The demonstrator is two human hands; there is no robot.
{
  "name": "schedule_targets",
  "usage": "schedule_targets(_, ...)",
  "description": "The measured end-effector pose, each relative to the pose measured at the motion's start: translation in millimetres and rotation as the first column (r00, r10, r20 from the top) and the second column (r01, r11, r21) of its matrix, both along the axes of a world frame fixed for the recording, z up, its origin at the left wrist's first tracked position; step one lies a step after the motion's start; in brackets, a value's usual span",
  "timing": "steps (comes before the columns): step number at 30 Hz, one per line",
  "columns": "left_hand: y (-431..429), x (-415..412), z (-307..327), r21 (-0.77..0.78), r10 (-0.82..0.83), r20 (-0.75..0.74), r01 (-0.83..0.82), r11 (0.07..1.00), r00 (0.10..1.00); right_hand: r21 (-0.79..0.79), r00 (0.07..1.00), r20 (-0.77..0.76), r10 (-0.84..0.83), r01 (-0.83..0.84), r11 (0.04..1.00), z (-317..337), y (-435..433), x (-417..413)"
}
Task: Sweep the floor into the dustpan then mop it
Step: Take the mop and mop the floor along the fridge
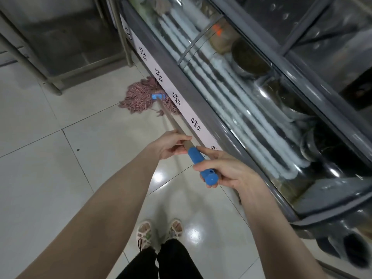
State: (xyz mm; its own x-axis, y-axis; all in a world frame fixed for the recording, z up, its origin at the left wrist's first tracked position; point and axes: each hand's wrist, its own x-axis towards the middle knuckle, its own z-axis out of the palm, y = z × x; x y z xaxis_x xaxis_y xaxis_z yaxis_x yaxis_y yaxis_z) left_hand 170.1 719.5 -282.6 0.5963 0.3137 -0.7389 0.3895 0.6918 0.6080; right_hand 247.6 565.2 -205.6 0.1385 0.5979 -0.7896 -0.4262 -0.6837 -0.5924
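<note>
Shiny tile floor [50, 178]. Mop head [138, 97] sits at 11 o'clock. Left hand [168, 144] grips the shaft [171, 121] nearer it, right hand [227, 170] grips the blue end [196, 156].

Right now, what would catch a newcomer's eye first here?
The pink string mop head lies on the white tiled floor, against the base of the glass display case at right. At centre, the left grip and right grip hold its pole, the right on the blue end.
</note>
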Motion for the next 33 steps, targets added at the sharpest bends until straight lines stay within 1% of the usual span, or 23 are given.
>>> schedule_targets(3,14,-21,-2,0.01,-0.01,-0.021,0.011,1.0,1.0,-0.015,0.999,-0.019,0.05,-0.05,0.999,-1,13,-16)
schedule_targets(9,51,-101,-2,0.001,0.096,-0.078,-0.096,0.995,0.992,-0.006,0.979,-0.033,0.2,-0.2,0.98,-2,61,-77)
schedule_targets(13,76,-166,-7,0.028,0.21,-0.126,-0.208,0.978,0.97,0.001,0.952,-0.045,0.303,-0.303,0.953,-9,96,-126)
schedule_targets(18,84,-241,-7,0.067,0.26,-0.169,-0.252,0.965,0.951,0.0,0.924,-0.073,0.376,-0.377,0.926,-18,113,-187)
schedule_targets(21,81,-266,-9,0.071,0.275,-0.17,-0.267,0.961,0.946,0.007,0.912,-0.061,0.405,-0.405,0.914,-18,114,-207)
schedule_targets(25,64,-272,-5,0.073,0.284,-0.119,-0.277,0.958,0.951,-0.007,0.921,-0.014,0.39,-0.39,0.921,-11,97,-216)
schedule_targets(28,36,-259,-1,0.077,0.219,-0.087,-0.212,0.974,0.972,-0.026,0.938,0.03,0.344,-0.344,0.939,-1,63,-206)
schedule_targets(33,-31,-233,3,0.028,0.169,-0.022,-0.168,0.985,0.985,-0.063,0.954,0.09,0.286,-0.281,0.958,8,-11,-191)
